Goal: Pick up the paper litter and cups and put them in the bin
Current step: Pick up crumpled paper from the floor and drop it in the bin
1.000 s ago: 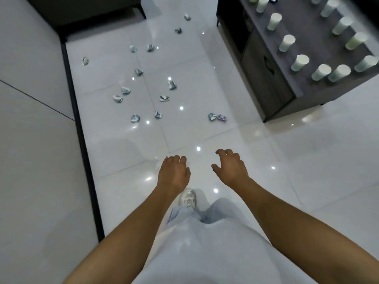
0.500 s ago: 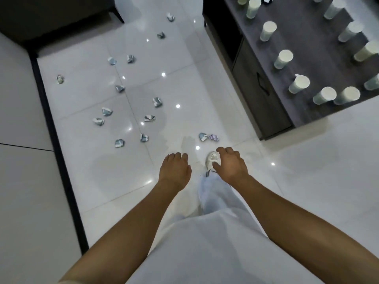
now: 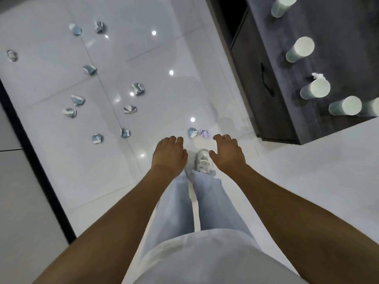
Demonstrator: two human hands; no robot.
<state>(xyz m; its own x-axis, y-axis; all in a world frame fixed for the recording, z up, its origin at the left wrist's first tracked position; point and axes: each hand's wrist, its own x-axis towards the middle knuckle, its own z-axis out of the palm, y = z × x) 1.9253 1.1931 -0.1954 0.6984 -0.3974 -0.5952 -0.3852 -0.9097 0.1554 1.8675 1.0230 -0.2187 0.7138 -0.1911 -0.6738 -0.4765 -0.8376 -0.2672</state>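
Note:
Several crumpled bluish paper scraps lie scattered on the glossy white floor. The nearest ones, a blue scrap [image 3: 192,132] and a purple scrap [image 3: 205,133], lie just beyond my fingertips. Others, such as a scrap [image 3: 125,132] and a scrap [image 3: 138,88], lie further left. Several white paper cups, such as a cup [image 3: 315,90] and a cup [image 3: 300,49], stand upside down on the dark cabinet top [image 3: 338,58] at right. My left hand [image 3: 169,155] and my right hand [image 3: 227,153] hang in front of me, fingers loosely curled, holding nothing. No bin is in view.
The dark cabinet front [image 3: 264,85] with a handle stands close on my right. A black strip [image 3: 34,167] borders the floor at left, along a pale wall. My white shoe [image 3: 203,161] and light trouser legs show between my hands.
I have walked forward: the scraps and the cabinet have come closer, and the nearest two scraps now lie just ahead of my hands. Both hands stay empty.

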